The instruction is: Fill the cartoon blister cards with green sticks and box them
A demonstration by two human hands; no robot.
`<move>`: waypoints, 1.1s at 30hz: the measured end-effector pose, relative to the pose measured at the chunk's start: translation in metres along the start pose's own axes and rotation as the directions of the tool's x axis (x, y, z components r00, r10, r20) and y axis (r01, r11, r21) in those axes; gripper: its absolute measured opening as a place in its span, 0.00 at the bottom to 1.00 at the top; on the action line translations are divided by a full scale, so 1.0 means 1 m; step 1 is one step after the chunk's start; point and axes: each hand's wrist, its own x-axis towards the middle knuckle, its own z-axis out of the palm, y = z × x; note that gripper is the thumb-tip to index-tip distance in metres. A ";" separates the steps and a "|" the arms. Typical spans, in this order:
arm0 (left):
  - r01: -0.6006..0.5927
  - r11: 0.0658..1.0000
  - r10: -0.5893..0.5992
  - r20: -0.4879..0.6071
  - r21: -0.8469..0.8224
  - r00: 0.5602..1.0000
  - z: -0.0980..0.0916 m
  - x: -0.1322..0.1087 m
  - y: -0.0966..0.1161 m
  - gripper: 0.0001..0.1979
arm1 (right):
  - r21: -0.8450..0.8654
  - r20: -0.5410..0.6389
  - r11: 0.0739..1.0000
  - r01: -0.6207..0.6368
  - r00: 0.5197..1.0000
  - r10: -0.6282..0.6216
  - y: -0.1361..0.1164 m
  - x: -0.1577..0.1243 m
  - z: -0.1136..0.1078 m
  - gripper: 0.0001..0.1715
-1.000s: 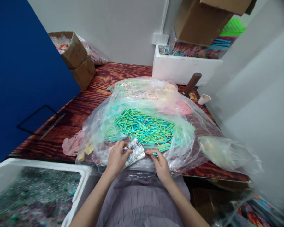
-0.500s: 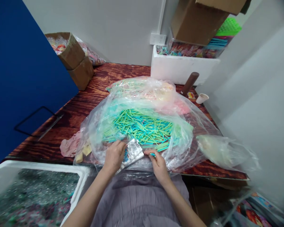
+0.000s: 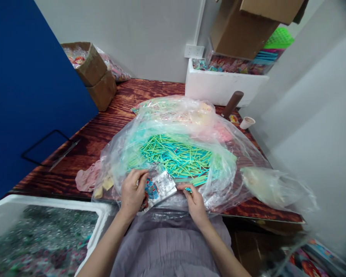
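My left hand [image 3: 133, 193] is closed, thumb against fingers, at the left side of a small printed plastic packet [image 3: 161, 186]. The packet is silvery white with blue and red print, and its left edge is partly hidden by the hand. My right hand [image 3: 194, 200] is closed round a small bunch of thin green and blue plastic sticks [image 3: 188, 189], whose ends poke out. Its fingertips are close to the packet's right edge. Just beyond both hands, a heap of loose green and blue sticks [image 3: 175, 154] lies in a big open clear plastic bag [image 3: 115, 142].
A white foam box [image 3: 100, 209] of shiny small items stands at lower left. Another foam box [image 3: 219, 86], a brown cylinder [image 3: 233, 104] and a paper cup [image 3: 247, 122] are at back right. A pink cloth [image 3: 88, 177] and a filled clear bag [image 3: 265, 184] flank the big bag.
My left hand has shifted left and a little down across the packet, so more of its blue and red print shows. My right hand has barely moved.
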 end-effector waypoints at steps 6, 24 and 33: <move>0.156 0.982 -0.155 0.020 -0.110 0.988 -0.003 -0.009 -0.011 0.12 | 0.168 -0.141 0.982 -0.091 0.983 0.115 -0.018 0.033 -0.030 0.11; 0.109 0.977 -0.066 0.223 -0.183 0.973 0.000 -0.016 -0.004 0.13 | -0.772 0.048 0.634 0.044 0.999 -0.010 -0.010 0.084 -0.015 0.14; 0.206 0.929 -0.119 0.278 -0.308 0.953 0.008 -0.027 0.021 0.14 | 0.107 -0.063 0.963 -0.248 0.965 0.255 -0.038 0.086 -0.051 0.11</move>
